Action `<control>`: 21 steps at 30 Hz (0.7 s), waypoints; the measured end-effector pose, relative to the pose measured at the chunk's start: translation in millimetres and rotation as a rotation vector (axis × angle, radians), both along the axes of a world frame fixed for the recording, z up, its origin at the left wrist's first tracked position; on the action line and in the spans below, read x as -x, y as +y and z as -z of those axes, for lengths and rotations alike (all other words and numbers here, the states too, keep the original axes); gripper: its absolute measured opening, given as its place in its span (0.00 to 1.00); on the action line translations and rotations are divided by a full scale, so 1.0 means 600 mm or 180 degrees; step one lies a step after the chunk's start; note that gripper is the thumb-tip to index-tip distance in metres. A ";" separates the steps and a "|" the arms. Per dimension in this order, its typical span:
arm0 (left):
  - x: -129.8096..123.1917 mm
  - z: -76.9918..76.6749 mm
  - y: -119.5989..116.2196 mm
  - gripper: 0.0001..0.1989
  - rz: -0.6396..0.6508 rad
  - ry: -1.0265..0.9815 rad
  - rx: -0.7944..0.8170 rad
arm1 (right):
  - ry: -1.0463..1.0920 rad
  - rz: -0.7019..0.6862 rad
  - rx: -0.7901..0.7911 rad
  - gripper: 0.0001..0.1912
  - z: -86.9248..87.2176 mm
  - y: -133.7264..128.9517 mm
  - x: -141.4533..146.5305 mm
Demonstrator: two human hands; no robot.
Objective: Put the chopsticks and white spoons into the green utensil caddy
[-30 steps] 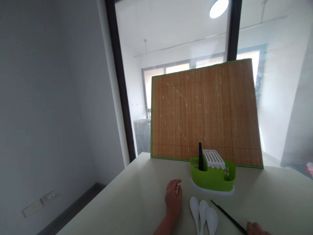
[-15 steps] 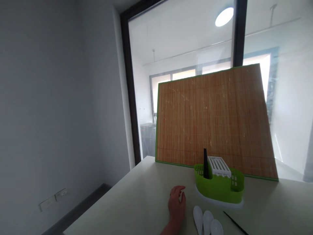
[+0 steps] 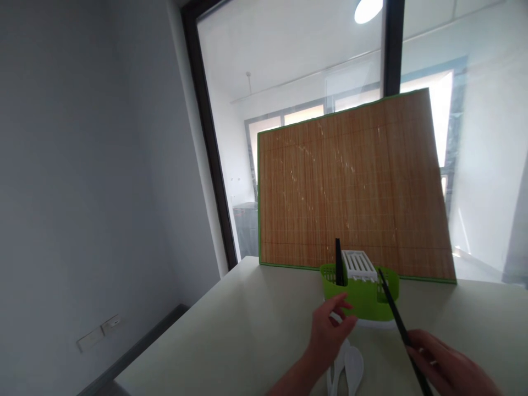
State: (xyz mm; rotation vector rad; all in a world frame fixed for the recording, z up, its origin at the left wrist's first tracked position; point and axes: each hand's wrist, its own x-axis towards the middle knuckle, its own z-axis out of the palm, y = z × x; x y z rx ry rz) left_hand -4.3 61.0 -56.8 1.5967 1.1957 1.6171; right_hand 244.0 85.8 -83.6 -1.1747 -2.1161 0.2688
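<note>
My right hand (image 3: pixel 447 360) grips a thin black chopstick (image 3: pixel 396 314) at the lower right, its tip slanting up to the left in front of the caddy's right end. My left hand (image 3: pixel 328 330) holds nothing; its fingers are curved and apart, just in front of the green utensil caddy (image 3: pixel 371 306). Black chopsticks (image 3: pixel 339 261) stand in the caddy's left compartment. On its middle sits a white slotted rack (image 3: pixel 359 264). White spoons (image 3: pixel 353 364) lie below my left hand, which partly hides them.
The caddy stands on a white table (image 3: pixel 239 335). Behind it a bamboo mat (image 3: pixel 350 187) with green edging leans upright against a dark-framed glass panel (image 3: pixel 394 44). A grey wall (image 3: pixel 99 176) with sockets (image 3: pixel 99 333) is at the left.
My right hand has come into view with the chopstick, lifted from the table. My left hand has moved right, over the spoons and nearer the caddy. The view has shifted slightly.
</note>
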 end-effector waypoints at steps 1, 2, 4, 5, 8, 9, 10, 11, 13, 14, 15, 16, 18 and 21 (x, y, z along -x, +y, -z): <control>-0.019 -0.011 -0.002 0.25 0.0248 -0.0084 0.0071 | 0.0089 -0.0292 0.0083 0.13 -0.006 -0.005 0.016; -0.035 -0.021 -0.004 0.27 0.0453 -0.0155 0.0130 | 0.0170 -0.0524 0.0104 0.13 -0.009 -0.009 0.031; -0.058 -0.033 -0.006 0.25 0.0712 -0.0242 0.0246 | 0.0314 -0.0823 0.0109 0.11 -0.007 -0.015 0.054; -0.064 -0.036 -0.007 0.22 0.0772 -0.0257 0.0306 | 0.0378 -0.0905 0.0124 0.11 -0.004 -0.017 0.062; -0.071 -0.036 -0.007 0.13 0.0766 -0.0236 0.0422 | 0.0604 -0.1007 0.0218 0.09 0.007 -0.019 0.070; -0.071 -0.033 -0.007 0.12 0.0777 -0.0212 0.0441 | 0.0694 -0.1029 0.0257 0.10 0.009 -0.020 0.069; -0.070 -0.030 -0.007 0.12 0.0798 -0.0191 0.0451 | 0.0775 -0.1064 0.0302 0.10 0.011 -0.021 0.068; -0.070 -0.027 -0.008 0.12 0.0820 -0.0167 0.0461 | 0.0848 -0.1093 0.0339 0.11 0.013 -0.021 0.066; -0.069 -0.020 -0.009 0.11 0.0854 -0.0060 0.0462 | 0.0970 -0.1116 0.0393 0.11 0.018 -0.023 0.063; -0.069 -0.017 -0.011 0.10 0.0846 0.0022 0.0445 | 0.1024 -0.1104 0.0416 0.11 0.021 -0.025 0.063; -0.068 -0.015 -0.012 0.09 0.0823 0.0120 0.0411 | 0.1076 -0.1096 0.0447 0.11 0.026 -0.026 0.063; -0.068 -0.013 -0.014 0.08 0.0800 0.0215 0.0375 | 0.1129 -0.1101 0.0494 0.11 0.032 -0.027 0.064; -0.065 -0.012 -0.016 0.07 0.0757 0.0367 0.0334 | 0.1185 -0.1153 0.0680 0.11 0.044 -0.030 0.067; -0.059 -0.016 -0.019 0.07 0.0651 0.0540 0.0334 | 0.1126 -0.1246 0.0946 0.12 0.061 -0.032 0.074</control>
